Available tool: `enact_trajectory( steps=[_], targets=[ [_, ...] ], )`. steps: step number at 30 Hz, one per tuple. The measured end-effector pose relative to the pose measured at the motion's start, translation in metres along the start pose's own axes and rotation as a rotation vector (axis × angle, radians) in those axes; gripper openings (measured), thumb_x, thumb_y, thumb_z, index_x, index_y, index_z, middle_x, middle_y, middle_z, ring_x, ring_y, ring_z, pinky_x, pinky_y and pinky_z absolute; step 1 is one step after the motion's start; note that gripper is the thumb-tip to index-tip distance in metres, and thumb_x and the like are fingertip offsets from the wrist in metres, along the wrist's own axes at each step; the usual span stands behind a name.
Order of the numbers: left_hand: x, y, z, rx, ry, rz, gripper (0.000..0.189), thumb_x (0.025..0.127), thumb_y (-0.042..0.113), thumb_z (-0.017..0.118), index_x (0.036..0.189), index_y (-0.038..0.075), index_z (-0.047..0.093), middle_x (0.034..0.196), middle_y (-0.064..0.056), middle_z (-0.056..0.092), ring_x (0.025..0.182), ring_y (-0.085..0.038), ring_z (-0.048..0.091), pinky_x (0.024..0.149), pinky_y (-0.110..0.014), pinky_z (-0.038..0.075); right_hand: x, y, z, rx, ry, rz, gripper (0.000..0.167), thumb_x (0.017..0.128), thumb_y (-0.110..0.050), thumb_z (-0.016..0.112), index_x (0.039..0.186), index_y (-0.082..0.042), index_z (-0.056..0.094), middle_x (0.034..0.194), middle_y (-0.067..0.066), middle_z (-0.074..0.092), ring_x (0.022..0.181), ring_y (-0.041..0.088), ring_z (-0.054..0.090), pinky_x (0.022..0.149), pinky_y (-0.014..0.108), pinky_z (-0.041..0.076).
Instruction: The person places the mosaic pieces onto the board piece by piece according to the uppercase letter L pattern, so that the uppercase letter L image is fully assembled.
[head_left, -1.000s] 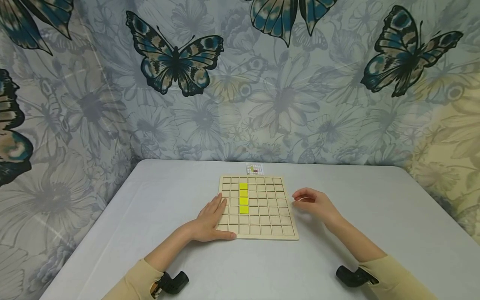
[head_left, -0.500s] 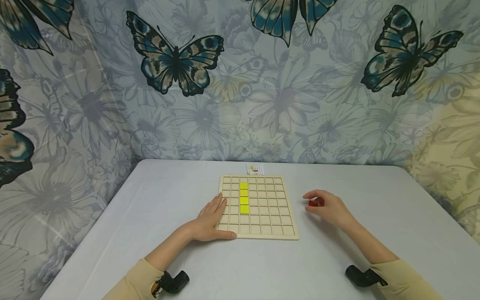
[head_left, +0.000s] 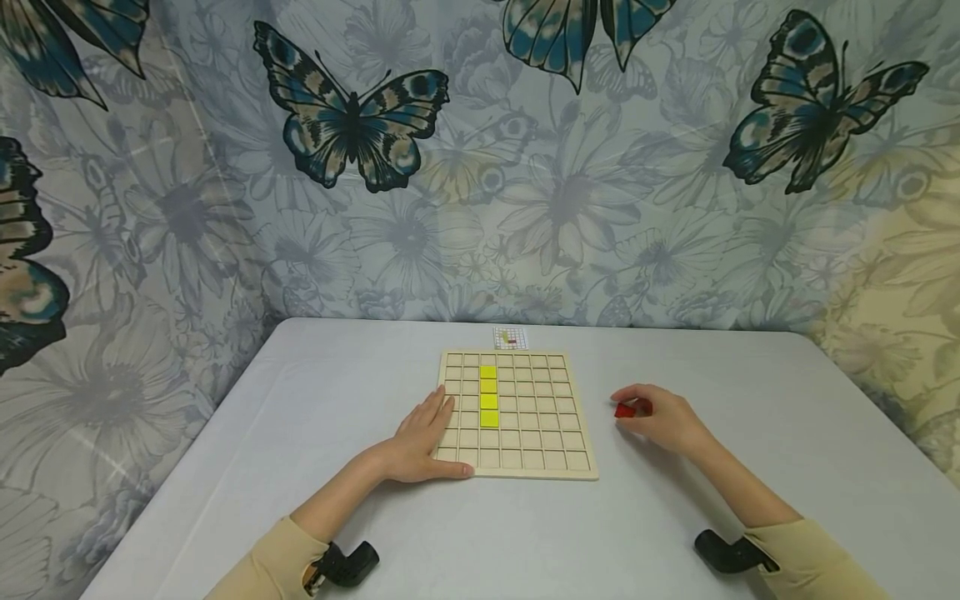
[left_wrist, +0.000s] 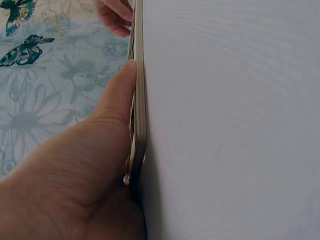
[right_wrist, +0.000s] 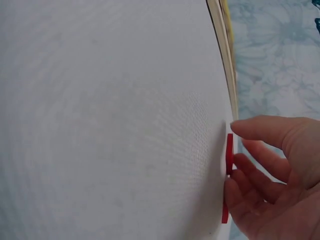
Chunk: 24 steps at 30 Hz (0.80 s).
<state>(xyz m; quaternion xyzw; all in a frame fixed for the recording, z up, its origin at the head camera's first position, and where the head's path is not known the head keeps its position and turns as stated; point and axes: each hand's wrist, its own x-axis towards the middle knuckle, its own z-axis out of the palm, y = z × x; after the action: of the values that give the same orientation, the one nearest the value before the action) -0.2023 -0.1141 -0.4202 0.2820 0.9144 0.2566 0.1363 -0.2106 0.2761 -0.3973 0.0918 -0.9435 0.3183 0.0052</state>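
A pale wooden board marked with a grid of squares lies on the table. Several yellow tiles stand in one column of it. My left hand rests on the board's near left corner, its fingers along the left side and its thumb at the front edge. To the right of the board is my right hand, bent low over two red tiles. Those tiles lie flat on the cloth. The right fingertips touch down at them, while the thumb is held apart from the other fingers.
A small card printed with a coloured grid lies just behind the board. White cloth covers the table. Behind it hangs a butterfly-patterned backdrop. Each wrist carries a black camera.
The right hand has moved right, away from the board's edge, to the red tiles. One red shape showed under it half a second ago; now two show, slightly apart. The left hand stays put.
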Motion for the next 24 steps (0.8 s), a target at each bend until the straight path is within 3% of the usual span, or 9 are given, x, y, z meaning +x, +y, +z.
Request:
enact_trajectory(
  steps=[10,15,24],
  targets=[
    [0.0001,0.0013,-0.0008,-0.004,-0.001,-0.005,0.11,0.087,0.056,0.066,0.154,-0.006,0.005,0.16,-0.023,-0.009,0.148,-0.035,-0.008,0.117,-0.05,0.001,-0.0023,-0.0038,0.0015,0.07,-0.077,-0.048,0.027,0.085,-0.008,0.074,0.111,-0.007,0.07,0.106,0.009,0.068,0.092,0.024,0.063,0.074,0.031,0.053],
    [-0.0003,0.0018,-0.001,-0.01,0.001,-0.004,0.11,0.087,0.056,0.066,0.153,-0.006,0.005,0.16,-0.023,-0.009,0.148,-0.035,-0.008,0.117,-0.051,0.001,-0.0043,-0.0058,0.0017,0.065,-0.076,-0.06,0.03,0.083,-0.009,0.076,0.112,-0.006,0.069,0.107,0.01,0.067,0.095,0.027,0.063,0.077,0.036,0.053],
    [-0.0004,0.0011,-0.0008,-0.011,-0.002,0.002,0.11,0.087,0.056,0.066,0.153,-0.006,0.005,0.16,-0.023,-0.009,0.148,-0.035,-0.008,0.117,-0.051,0.001,-0.0068,-0.0033,0.0003,0.026,-0.062,-0.033,0.029,0.082,-0.012,0.077,0.11,-0.008,0.07,0.105,0.008,0.067,0.092,0.024,0.061,0.073,0.033,0.051]
  ],
)
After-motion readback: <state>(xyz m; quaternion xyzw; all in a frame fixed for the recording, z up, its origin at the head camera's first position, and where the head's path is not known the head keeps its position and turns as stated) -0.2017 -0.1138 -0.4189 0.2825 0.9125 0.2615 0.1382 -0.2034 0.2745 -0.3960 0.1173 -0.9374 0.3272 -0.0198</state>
